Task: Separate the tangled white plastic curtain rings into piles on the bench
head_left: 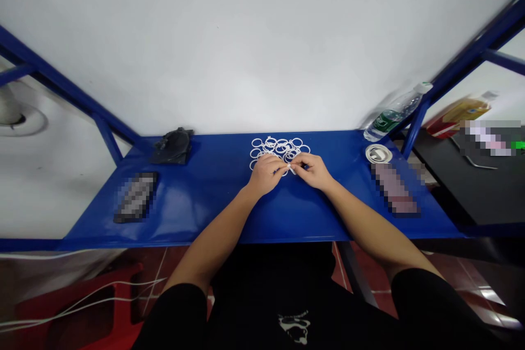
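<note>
Several white plastic rings (pixel 282 146) lie in a loose, overlapping pile on the blue tabletop (pixel 213 191). My left hand (pixel 267 173) is at the near edge of this pile, its thumb and index finger pinched on a small white ring. From the other side my right hand (pixel 314 171) pinches the same white piece, so the fingertips of both hands nearly meet. Most of the held ring is hidden by the fingers, and only a bit of white shows between them. Some rings of the pile are partly covered by my hands.
At the back left lies a crumpled black plastic bag (pixel 174 145), with a blurred dark object (pixel 137 197) nearer. On the right stand a water bottle (pixel 383 120), a white tape-like roll (pixel 378 153) and a blurred pinkish object (pixel 396 188). Blue frame bars (pixel 109 139) flank the table.
</note>
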`<state>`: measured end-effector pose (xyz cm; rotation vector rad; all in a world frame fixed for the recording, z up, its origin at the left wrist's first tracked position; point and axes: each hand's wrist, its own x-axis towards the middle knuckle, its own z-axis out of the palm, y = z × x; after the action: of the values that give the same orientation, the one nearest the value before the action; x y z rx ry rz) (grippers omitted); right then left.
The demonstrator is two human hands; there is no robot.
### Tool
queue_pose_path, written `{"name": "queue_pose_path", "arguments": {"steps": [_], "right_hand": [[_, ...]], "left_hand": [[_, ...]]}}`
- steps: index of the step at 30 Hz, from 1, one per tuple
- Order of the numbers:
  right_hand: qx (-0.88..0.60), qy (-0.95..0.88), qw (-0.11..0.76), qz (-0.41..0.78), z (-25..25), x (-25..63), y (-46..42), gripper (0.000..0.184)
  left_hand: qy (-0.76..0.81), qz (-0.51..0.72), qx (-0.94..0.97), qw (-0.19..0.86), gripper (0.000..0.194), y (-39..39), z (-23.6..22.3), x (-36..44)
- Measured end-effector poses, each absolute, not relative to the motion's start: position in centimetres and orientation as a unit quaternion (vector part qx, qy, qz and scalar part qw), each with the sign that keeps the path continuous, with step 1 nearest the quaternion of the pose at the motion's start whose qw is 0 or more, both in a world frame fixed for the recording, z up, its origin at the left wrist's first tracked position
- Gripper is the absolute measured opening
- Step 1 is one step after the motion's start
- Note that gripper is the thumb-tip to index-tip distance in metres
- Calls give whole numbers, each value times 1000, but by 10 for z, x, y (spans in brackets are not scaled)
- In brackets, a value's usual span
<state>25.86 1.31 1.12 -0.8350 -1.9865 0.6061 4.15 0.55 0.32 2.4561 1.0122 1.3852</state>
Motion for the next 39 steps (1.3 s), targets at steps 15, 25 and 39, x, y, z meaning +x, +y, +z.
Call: {"name": "queue_pose_path", "arguments": {"steps": [15,25,39], "right_hand": [[-451,-784,409,121,17,276,23,29],[-696,-711,76,64,28,335,53,24],[-418,-868,233,129,4,280,30,20]], "left_hand": [[404,455,793,38,16,11,-13,47],[470,341,813,39,30,15,-30,41],[423,361,830,36,10,6,-15,46]]}}
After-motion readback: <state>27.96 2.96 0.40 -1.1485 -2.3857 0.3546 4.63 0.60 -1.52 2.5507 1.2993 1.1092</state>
